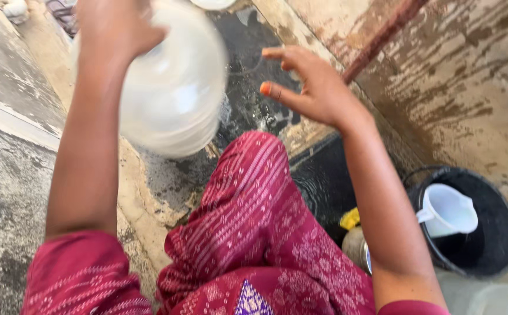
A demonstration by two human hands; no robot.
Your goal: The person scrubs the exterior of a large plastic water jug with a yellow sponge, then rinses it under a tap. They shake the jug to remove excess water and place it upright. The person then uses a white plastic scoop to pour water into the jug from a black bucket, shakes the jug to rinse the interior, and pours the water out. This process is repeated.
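Note:
My left hand (114, 26) grips the top of a large translucent white plastic jar (175, 87), held up and tilted in front of me; the jar is blurred by motion. To its right my right hand (312, 84) is raised with the fingers spread and holds nothing, a short gap away from the jar. Both hands hover above a wet, dark drain channel (254, 99) on the ground. My knee in maroon patterned cloth (254, 216) rises below them.
A black bucket (502, 233) with a white plastic jug (449, 210) inside stands at the lower right. A metal vessel (356, 248) and a yellow scrap (350, 219) sit by my right forearm. A stained wall (458, 76) with a rusty pipe (382, 35) rises behind.

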